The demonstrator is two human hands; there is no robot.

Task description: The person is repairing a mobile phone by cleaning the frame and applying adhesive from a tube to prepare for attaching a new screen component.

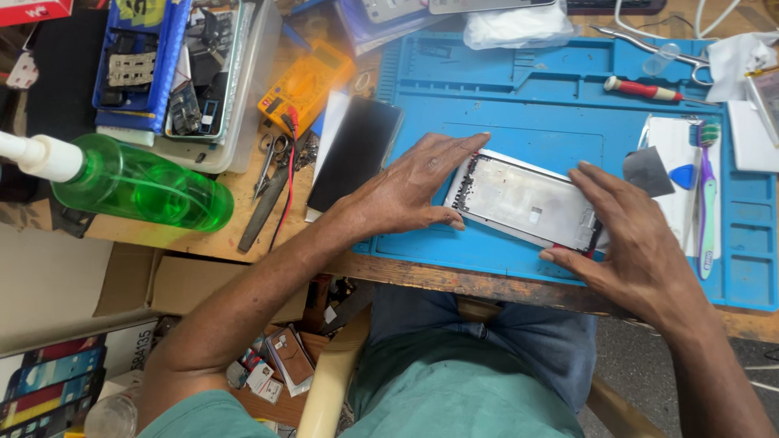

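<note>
Phone frame [523, 201] lies on blue mat [527, 105], clasped at either end by both hands.

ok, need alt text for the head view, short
A person's left hand and right hand grip the two ends of a bare silver phone frame lying on a blue repair mat. A black phone lies left of the mat, near a yellow multimeter and a green spray bottle; a red-handled screwdriver and a toothbrush lie on the mat's right.
</note>
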